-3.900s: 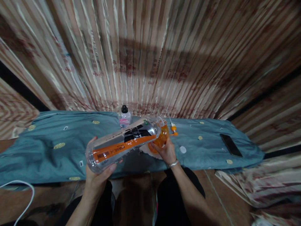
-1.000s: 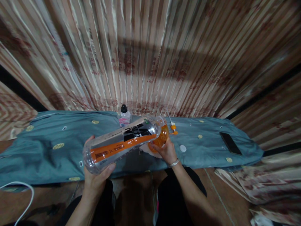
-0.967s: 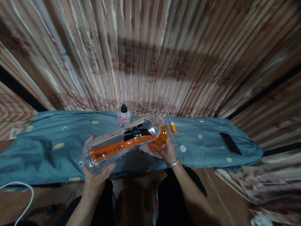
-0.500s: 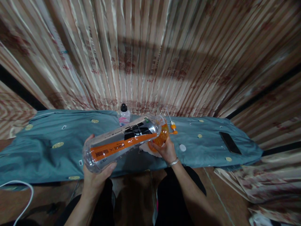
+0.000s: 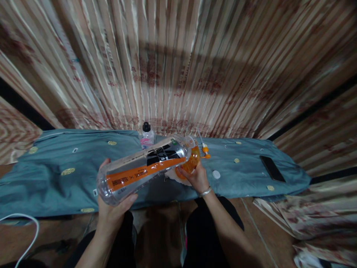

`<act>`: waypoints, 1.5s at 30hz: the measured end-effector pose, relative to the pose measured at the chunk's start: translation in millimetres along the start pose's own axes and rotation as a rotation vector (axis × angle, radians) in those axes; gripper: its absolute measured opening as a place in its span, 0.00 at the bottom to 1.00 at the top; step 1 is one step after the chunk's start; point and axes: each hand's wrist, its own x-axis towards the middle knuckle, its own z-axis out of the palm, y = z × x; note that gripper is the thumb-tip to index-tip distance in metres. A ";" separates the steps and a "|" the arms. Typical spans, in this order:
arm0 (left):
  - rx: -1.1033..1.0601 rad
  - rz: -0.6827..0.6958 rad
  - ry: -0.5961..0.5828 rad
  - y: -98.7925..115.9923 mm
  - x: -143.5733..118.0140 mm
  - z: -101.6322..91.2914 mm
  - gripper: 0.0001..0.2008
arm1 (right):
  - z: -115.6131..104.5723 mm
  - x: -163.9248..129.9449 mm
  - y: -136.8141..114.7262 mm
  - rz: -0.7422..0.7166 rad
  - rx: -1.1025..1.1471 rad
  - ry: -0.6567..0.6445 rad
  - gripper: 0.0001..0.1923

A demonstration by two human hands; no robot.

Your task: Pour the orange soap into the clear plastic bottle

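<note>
My left hand (image 5: 113, 206) is wrapped around the base of a large clear plastic bottle (image 5: 147, 165) with an orange and black label. This bottle lies tilted, its neck pointing right over an orange bottle (image 5: 193, 160). My right hand (image 5: 198, 178) grips the orange bottle, partly hidden behind the clear one. Whether liquid passes between the two mouths I cannot tell. Beneath the orange bottle lies a white paper or cloth (image 5: 178, 179). An orange and white pump top (image 5: 205, 149) with a thin tube rests just behind, and a round white cap (image 5: 216, 174) is to the right.
A teal cloth-covered ironing-board-like surface (image 5: 245, 178) runs across the front. On it stand a small bottle with a black cap (image 5: 147, 136) and, at the right, a black phone (image 5: 272, 169). Pleated curtains (image 5: 173, 67) hang behind. A white cable (image 5: 35, 230) curves at lower left.
The base of the clear bottle has shifted very slightly left in my left hand. Both hands keep nearly the same pose, and the other things stay in place.
</note>
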 end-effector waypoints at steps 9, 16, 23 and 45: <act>-0.016 -0.024 0.010 -2.3 -3.7 0.3 0.72 | -1.4 -0.8 -2.4 0.043 -0.011 -0.017 0.40; 0.096 -0.003 0.034 7.7 -6.7 4.3 0.71 | -2.9 -1.2 -6.2 0.019 -0.006 -0.016 0.35; 0.181 0.128 0.047 6.2 -6.0 8.5 0.66 | -0.8 -0.9 -4.8 0.021 0.021 -0.019 0.32; 0.106 0.039 0.061 20.2 -9.8 18.0 0.66 | -1.2 -0.3 -0.4 0.031 0.019 -0.027 0.37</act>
